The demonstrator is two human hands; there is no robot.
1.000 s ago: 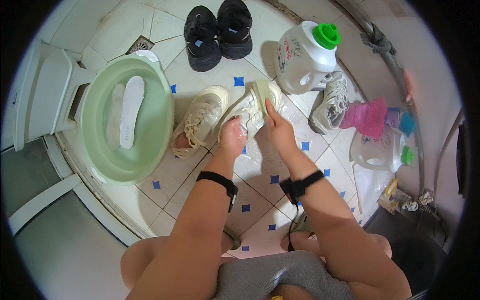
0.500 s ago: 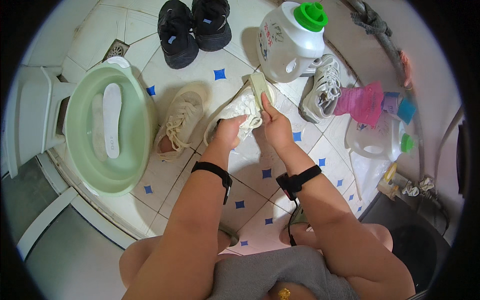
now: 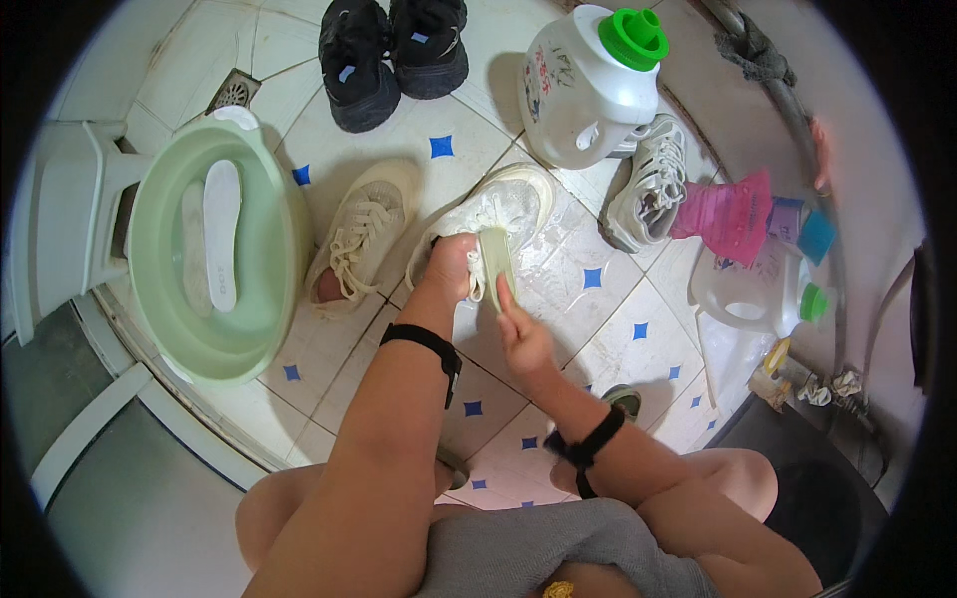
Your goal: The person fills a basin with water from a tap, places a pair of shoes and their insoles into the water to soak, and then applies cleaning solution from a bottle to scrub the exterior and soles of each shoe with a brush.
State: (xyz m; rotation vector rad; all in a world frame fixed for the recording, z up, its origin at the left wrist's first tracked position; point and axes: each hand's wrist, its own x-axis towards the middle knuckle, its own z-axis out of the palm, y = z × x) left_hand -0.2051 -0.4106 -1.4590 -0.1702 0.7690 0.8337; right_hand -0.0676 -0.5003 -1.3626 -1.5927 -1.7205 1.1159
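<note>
A wet white lace-up sneaker (image 3: 516,204) lies on the tiles in front of me. My left hand (image 3: 453,265) is closed on its heel end, fingers partly hidden inside the shoe opening. My right hand (image 3: 525,337) grips a pale, flat-backed scrub brush (image 3: 496,254) by the handle, its head against the shoe's near side by the laces. The bristles are out of sight beneath. Left of this shoe sits its mate, another white sneaker (image 3: 371,227), with loose laces. Water and some suds wet the tiles beside the scrubbed shoe.
A green basin (image 3: 271,299) with water and two insoles (image 3: 223,239) stands left, beside a pale stool (image 3: 75,214). Black shoes (image 3: 359,75), a white jug (image 3: 568,105), a grey-white sneaker (image 3: 648,189), a pink packet (image 3: 733,219) and a lying jug (image 3: 743,284) line the far and right sides.
My right hand has pulled the brush from the sneaker's toe back toward me, to the side by the laces. My left hand stays at the heel.
</note>
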